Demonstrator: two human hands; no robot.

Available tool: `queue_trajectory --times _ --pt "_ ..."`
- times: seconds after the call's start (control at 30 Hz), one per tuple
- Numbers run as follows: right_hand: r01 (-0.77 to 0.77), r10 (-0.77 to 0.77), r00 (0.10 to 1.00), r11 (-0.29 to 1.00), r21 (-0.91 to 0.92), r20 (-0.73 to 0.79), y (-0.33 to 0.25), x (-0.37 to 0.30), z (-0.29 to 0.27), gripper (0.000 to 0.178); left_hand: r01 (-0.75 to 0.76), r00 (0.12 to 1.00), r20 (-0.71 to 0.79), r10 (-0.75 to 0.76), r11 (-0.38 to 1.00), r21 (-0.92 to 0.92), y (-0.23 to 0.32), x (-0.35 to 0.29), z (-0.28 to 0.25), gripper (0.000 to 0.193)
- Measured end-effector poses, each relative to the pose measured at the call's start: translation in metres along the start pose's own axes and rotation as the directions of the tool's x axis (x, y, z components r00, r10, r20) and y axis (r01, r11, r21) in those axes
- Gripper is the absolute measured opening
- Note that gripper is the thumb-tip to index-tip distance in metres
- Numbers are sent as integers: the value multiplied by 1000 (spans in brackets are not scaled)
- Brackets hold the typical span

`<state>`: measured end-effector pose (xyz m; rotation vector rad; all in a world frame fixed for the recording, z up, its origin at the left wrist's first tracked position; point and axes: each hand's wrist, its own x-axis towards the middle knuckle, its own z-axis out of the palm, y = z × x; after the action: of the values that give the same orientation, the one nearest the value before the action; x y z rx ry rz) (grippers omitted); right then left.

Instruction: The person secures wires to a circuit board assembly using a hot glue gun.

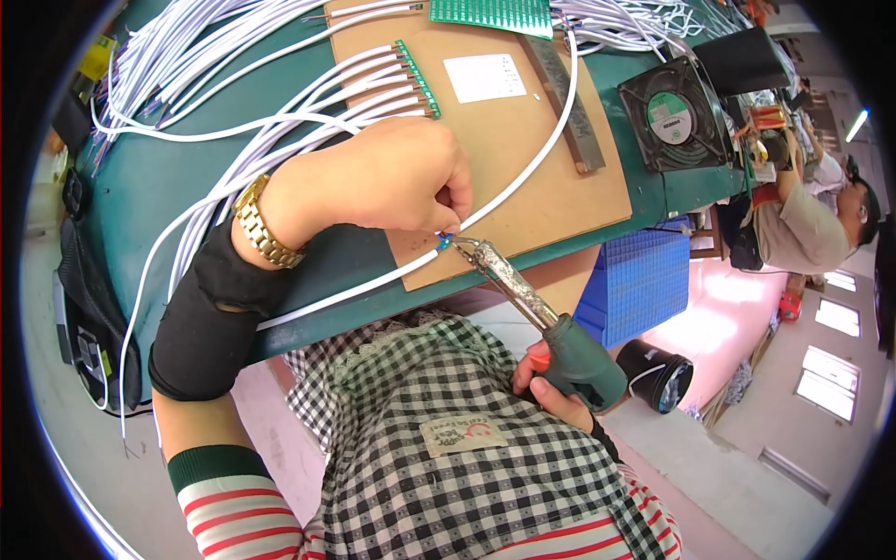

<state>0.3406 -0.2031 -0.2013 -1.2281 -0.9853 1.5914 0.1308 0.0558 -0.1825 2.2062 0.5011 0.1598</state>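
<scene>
My left hand [401,177], with a gold watch on the wrist, pinches the end of a white cable [527,173] over the brown board [504,121]. At its fingertips sit small blue wires [444,241], where a second white cable [373,282] comes in from the lower left. The joint itself is too small to make out fully. My right hand [553,397] is closed around the dark green handle of a soldering iron [569,355]. Its tip is at the blue wires, beside my left fingertips; whether it touches them I cannot tell.
White cables [215,47] lie bundled on the green table [177,173]. Several join a narrow green circuit strip [418,79]. A green circuit panel [490,14], paper label [485,77], dark bar [567,107] and fan [672,117] lie beyond. Blue crate [635,280], black bucket [656,375] and another person [807,219] are right.
</scene>
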Motion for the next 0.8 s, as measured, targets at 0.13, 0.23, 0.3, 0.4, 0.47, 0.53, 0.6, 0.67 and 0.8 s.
queue_trajectory --times 0.13,0.23,0.3,0.4,0.47,0.53,0.6,0.67,0.8 --pt "-47 47 999 997 66 -4 6 -3 -3 41 9 1000 -4 -9 1000 6 0 -2 -1 8" --pt "-93 107 988 987 130 -108 7 -8 0 39 8 1000 -13 -8 1000 3 -2 -3 1 8" --pt "-66 86 985 989 131 -152 -1 -8 7 40 3 1000 -24 -3 1000 1 -2 -3 1 8" --pt "7 24 981 987 159 -195 7 -10 3 41 10 1000 -11 -10 1000 -3 -1 -2 0 8" --pt "52 -15 981 981 185 -194 10 -12 -1 41 12 1000 -9 -12 1000 5 0 -2 -1 8" --pt "50 -13 981 981 188 -196 10 -10 -1 43 16 1000 -8 -17 1000 -1 -1 -3 0 8" --pt "40 2 979 979 200 -205 7 -9 3 43 20 1000 -6 -20 1000 -7 -2 -3 1 8" --pt "30 16 976 977 213 -215 7 -8 5 44 7 1000 -20 -6 1000 10 -2 -4 2 8" --pt "15 24 981 979 204 -191 7 -8 6 43 -18 1000 3 18 1000 22 -2 -4 -1 9"
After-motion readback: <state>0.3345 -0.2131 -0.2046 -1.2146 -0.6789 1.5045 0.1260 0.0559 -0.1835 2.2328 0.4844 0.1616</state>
